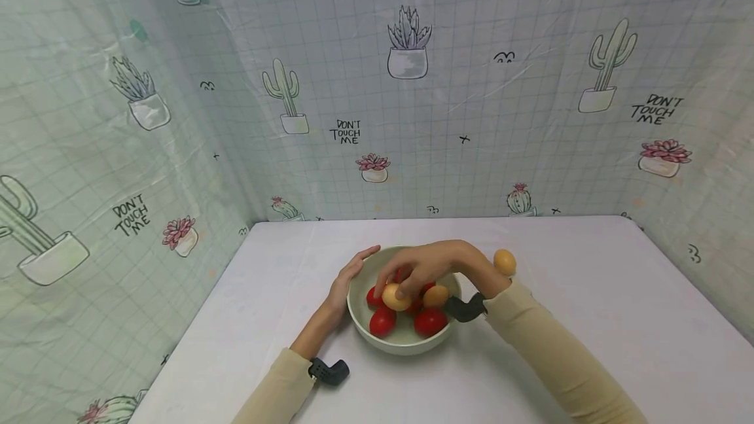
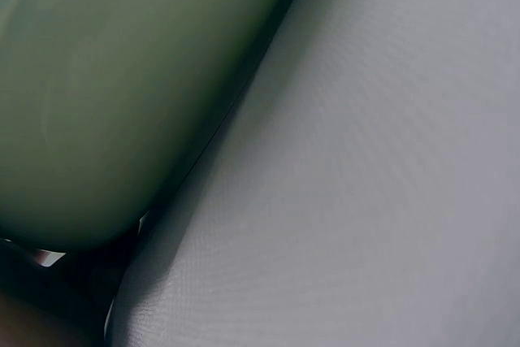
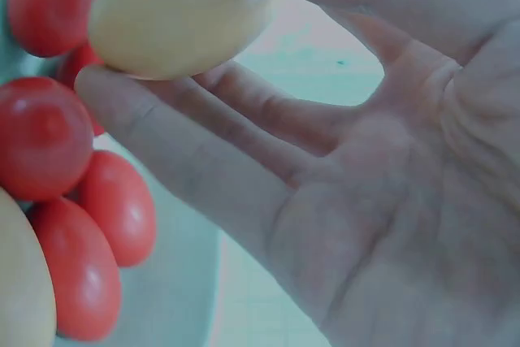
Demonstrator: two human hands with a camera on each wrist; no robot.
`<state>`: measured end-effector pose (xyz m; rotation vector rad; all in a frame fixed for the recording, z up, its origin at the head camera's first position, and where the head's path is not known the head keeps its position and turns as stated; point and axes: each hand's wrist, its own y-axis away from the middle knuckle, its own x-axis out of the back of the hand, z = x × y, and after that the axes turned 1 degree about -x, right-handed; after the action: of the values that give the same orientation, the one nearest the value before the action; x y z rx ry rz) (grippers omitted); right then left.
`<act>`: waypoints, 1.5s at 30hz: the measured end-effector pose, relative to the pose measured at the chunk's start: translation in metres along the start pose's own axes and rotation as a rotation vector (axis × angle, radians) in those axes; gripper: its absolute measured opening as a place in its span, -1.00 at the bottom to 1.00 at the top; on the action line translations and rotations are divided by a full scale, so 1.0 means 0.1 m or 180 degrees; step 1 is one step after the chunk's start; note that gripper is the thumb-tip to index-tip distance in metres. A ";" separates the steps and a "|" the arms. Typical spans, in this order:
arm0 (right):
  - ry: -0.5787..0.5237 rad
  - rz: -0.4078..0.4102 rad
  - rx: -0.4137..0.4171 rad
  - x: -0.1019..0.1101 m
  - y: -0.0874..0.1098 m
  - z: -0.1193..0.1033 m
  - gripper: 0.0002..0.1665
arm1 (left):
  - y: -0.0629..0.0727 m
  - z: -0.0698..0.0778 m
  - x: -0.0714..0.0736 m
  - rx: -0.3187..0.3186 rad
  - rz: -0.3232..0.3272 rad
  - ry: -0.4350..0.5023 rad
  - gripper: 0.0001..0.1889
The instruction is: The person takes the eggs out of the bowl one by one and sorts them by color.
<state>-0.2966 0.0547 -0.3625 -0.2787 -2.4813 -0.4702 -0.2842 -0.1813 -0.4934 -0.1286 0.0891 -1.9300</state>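
Observation:
A pale green bowl (image 1: 402,348) stands on the white table, holding several glossy red egg-shaped pieces (image 1: 430,322) and a yellow-orange egg (image 1: 436,297). Over the bowl, my right hand (image 1: 425,263) pinches a yellow egg (image 1: 396,297) between thumb and fingertips. The right wrist view shows this yellow egg (image 3: 175,18) close up, beside several red eggs (image 3: 73,270). My left hand (image 1: 344,282) rests along the bowl's left side with its fingers extended. In the left wrist view the bowl's outer wall (image 2: 122,87) fills the upper left, and little of that hand shows.
Another yellow egg (image 1: 504,262) lies on the table (image 1: 589,300) behind my right forearm, to the right of the bowl. A cloth printed with cacti (image 1: 406,149) hangs behind the table and along both sides.

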 end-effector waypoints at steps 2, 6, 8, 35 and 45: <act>-0.0055 0.0118 -0.0054 0.01 0.07 0.00 -0.53 | 0.00 0.01 0.00 0.0006 0.0000 0.0000 -0.43; -0.0246 0.0267 -0.0047 0.04 0.21 0.02 -0.55 | -0.01 0.01 0.00 0.0022 0.0019 -0.0011 -0.42; -0.0308 0.0308 0.0036 0.04 0.29 0.04 -0.53 | -0.01 0.01 0.00 0.0024 0.0028 -0.0012 -0.42; -0.0237 0.2021 -0.0086 -0.02 1.35 0.51 -0.39 | -0.01 -0.01 0.00 -0.0010 0.0029 -0.0021 -0.45; -0.0101 0.2599 -0.0398 -0.07 1.66 0.77 -0.31 | -0.01 -0.01 0.00 -0.0013 -0.0005 -0.0005 -0.44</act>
<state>-0.2803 0.2362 -0.3806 -1.2793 -2.1194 -0.2616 -0.2852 -0.1807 -0.4942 -0.1329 0.0921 -1.9314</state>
